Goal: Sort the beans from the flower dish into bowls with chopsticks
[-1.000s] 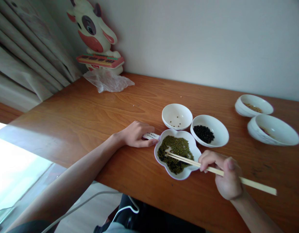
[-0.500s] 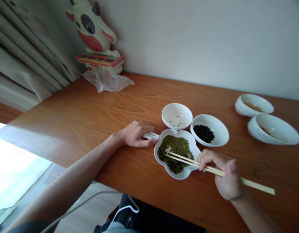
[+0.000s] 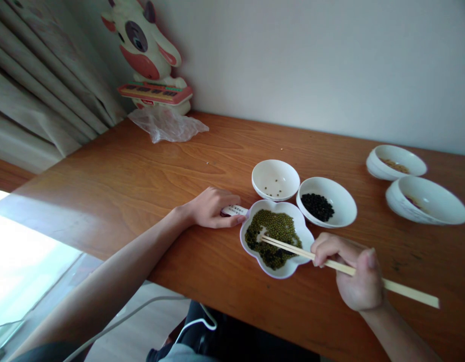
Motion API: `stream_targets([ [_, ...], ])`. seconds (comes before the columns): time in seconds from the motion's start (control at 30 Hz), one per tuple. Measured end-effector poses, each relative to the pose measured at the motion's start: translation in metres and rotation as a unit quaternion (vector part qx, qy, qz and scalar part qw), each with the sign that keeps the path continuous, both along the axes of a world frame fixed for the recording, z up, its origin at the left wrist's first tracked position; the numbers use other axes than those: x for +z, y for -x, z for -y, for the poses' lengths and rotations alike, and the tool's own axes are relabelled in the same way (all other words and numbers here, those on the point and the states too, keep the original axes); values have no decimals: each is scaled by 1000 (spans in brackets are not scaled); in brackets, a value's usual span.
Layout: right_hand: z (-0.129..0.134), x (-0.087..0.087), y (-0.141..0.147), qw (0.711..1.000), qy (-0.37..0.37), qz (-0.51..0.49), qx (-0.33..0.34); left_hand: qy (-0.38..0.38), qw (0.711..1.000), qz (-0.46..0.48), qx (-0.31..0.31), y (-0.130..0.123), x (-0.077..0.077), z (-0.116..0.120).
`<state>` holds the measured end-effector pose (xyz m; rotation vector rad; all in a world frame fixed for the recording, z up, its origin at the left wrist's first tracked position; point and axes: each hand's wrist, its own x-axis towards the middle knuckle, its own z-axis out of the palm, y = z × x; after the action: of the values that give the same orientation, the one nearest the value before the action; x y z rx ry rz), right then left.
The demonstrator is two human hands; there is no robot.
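My left hand [image 3: 217, 208] grips the labelled handle of a white flower-shaped dish [image 3: 306, 236] on the table. Green beans [image 3: 280, 226] cover much of the dish, with some dark beans among them at the left and bottom. Wrapped round a pair of wooden chopsticks [image 3: 368, 274], my right hand [image 3: 349, 271] is just right of the dish. The chopstick tips are close together over a bare spot among the beans; whether they pinch a bean is too small to tell. Behind the dish stand a white bowl [image 3: 270, 176] with a few small beans and a white bowl [image 3: 341, 201] with black beans.
Two more white bowls, one with yellowish grains [image 3: 394, 165] and one with reddish contents [image 3: 417, 202], stand at the right. A cow toy with a keyboard [image 3: 157, 93] and a clear plastic bag [image 3: 168, 125] are at the back left of the wooden table [image 3: 115, 186].
My right hand has shifted slightly right with the chopsticks. Their tips, spread apart before, are now closer together and a little further right. My left hand stays on the handle.
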<state>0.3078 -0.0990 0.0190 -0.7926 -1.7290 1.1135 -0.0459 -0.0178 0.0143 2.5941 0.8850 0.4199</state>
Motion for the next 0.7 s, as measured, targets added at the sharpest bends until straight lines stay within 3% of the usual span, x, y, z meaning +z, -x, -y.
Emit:
stream_targets([
  [0.23, -2, 10, 9, 1000, 15, -8, -4, -4, 1000, -5, 4, 0, 0, 0],
  [0.7, 1, -3, 0, 998, 41, 36, -15, -1, 1000, 2, 1, -1, 2, 0],
])
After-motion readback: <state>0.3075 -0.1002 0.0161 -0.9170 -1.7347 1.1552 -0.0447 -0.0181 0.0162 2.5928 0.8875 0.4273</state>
